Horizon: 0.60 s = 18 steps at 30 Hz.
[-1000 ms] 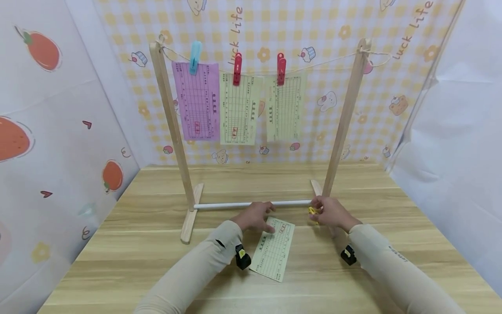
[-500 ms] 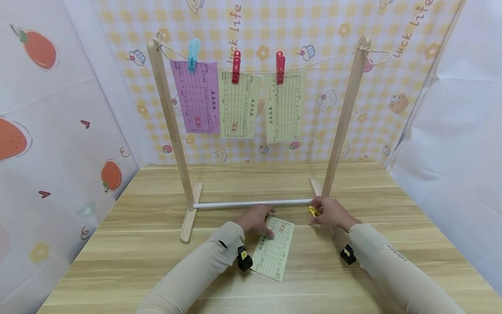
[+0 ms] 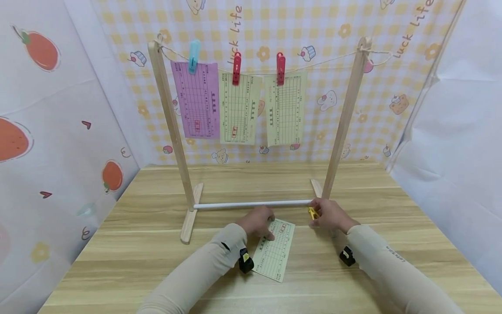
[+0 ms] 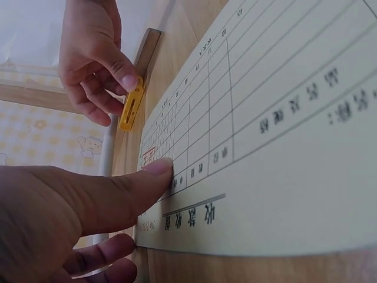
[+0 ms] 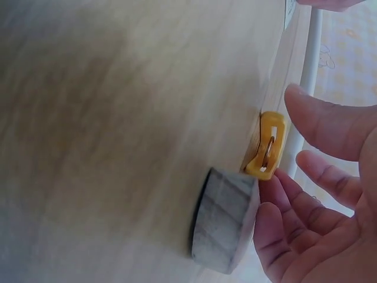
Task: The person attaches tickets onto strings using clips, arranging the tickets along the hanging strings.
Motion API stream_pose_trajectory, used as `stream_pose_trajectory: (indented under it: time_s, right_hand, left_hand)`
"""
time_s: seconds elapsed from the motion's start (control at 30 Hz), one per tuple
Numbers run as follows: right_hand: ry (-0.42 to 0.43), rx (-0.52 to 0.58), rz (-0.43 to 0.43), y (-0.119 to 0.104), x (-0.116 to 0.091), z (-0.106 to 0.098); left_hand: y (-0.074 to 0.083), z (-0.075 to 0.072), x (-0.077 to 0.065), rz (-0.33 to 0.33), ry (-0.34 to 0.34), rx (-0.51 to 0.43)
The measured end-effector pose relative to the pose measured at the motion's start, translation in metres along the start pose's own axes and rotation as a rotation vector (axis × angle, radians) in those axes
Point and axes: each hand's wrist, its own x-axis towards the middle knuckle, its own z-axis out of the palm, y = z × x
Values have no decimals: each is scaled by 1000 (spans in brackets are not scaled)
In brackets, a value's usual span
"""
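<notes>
A pale green receipt slip lies on the wooden table in front of the rack. My left hand is over its upper left corner; in the left wrist view the thumb overlaps the printed face and the other fingers are by the far edge. To the right, my right hand surrounds a yellow clothespin on the table. The right wrist view shows the clothespin between spread thumb and loosely bent fingers, the thumb apart from it and the fingertips right at its lower end.
A wooden rack with left post, right post and white bottom rod stands behind the hands. From its string hang a purple slip under a blue clothespin and two green slips under red clothespins.
My left hand has shifted slightly right and toward me, its thumb further over the receipt slip. The right hand stays by the yellow clothespin, barely moved. The hanging slips sway a little.
</notes>
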Motion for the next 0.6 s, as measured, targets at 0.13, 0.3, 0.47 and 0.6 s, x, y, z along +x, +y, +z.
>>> stream_pose_trajectory:
  time_s: [0.13, 0.3, 0.47, 0.6]
  right_hand:
    - [-1, 3, -9, 1, 1, 0]
    - [-11, 0, -20, 1, 0, 2]
    - [1, -17, -34, 0, 0, 5]
    - [18, -47, -37, -2, 0, 7]
  left_hand:
    - [0, -1, -2, 11, 3, -10]
    - [1, -3, -3, 8, -3, -18]
    - [4, -3, -3, -7, -16, 20]
    - [6, -3, -3, -15, -7, 56]
